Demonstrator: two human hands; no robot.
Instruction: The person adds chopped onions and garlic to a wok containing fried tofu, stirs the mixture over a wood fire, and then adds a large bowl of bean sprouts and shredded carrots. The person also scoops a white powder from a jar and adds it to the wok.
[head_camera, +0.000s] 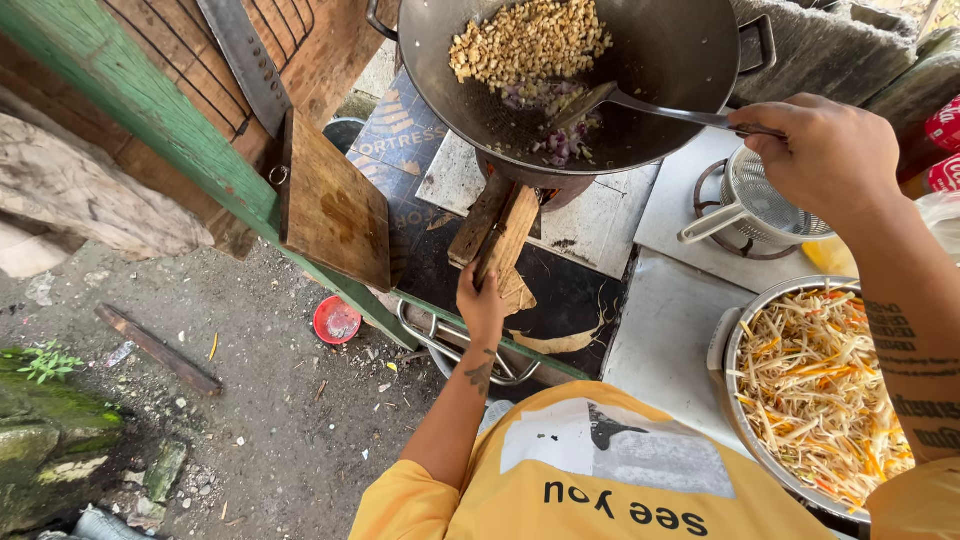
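The left hand (481, 303) grips a firewood plank (497, 240) under the wok (660, 60), with bare ground open at nine o'clock. At two o'clock, the right hand (826, 150) clasps the spatula (640, 103) crossing the wok's rim; a bowl of shredded vegetables (815, 385) sits at four.

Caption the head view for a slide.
Right hand stirs a wok with a metal spatula while left hand pushes firewood beneath.

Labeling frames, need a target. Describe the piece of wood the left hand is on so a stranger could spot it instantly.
Start at the big dark wok at top centre, holding fried cubes and chopped onion. Directly under it, wood sticks slant out of the stove opening, and the left hand grips the near end of one. Unlike the flat cutting board hanging to its left, it is narrow and long.
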